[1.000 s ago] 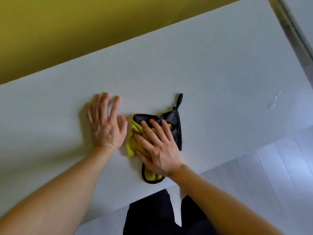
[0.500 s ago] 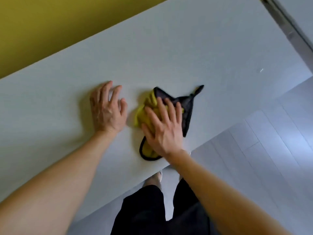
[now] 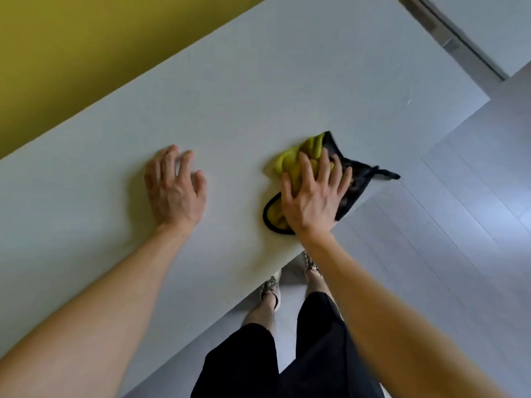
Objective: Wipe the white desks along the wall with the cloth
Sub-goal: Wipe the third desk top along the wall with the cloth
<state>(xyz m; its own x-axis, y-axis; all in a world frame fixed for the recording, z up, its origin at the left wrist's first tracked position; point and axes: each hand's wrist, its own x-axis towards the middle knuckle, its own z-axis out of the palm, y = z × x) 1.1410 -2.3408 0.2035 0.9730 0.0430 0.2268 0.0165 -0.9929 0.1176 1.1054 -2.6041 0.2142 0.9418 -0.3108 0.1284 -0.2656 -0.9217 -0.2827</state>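
Both hands are held open with fingers spread: the left hand (image 3: 175, 193) is rested on the bare white desk (image 3: 258, 96), and the right hand (image 3: 311, 196) is pressed flat on the cloth (image 3: 296, 156). The desk is set against a yellow-green wall (image 3: 86, 47). The yellow, black-edged cloth is bunched at the desk's near edge.

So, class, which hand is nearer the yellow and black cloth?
Right. The right hand presses flat on top of the cloth; the left hand rests on the white desk, apart from the cloth, off to its left.
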